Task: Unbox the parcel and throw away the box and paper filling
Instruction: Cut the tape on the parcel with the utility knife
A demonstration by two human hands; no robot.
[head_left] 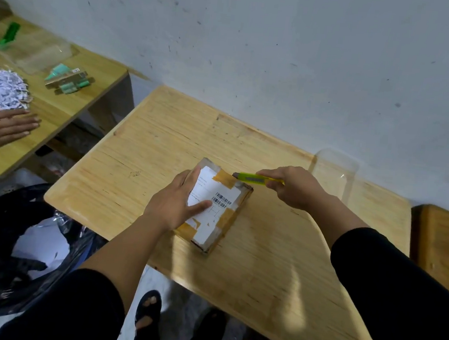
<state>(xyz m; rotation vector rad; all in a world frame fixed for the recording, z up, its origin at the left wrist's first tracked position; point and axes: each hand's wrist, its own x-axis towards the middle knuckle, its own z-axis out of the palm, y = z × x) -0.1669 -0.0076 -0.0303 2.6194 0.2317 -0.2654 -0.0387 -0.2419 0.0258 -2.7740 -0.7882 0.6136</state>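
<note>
Small flat brown cardboard parcel box [215, 206], still sealed, lies flat on light wooden table [263, 269], rotated diagonally to the table edge. White shipping label with barcode [216, 196] covers most of the top face. Tan packing tape strips [223, 180] cross the far end and near corners. Edges look scuffed and worn.

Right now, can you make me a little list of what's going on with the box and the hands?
parcel: taped cardboard box with a white label, lying flat on the wooden table, still shut
left hand: pressed flat on the parcel, holding it down
right hand: gripping a yellow-green box cutter
cutter tip: at the brown tape on the parcel's far end
bin bag: black, open, on the floor left of the table, paper inside
</note>
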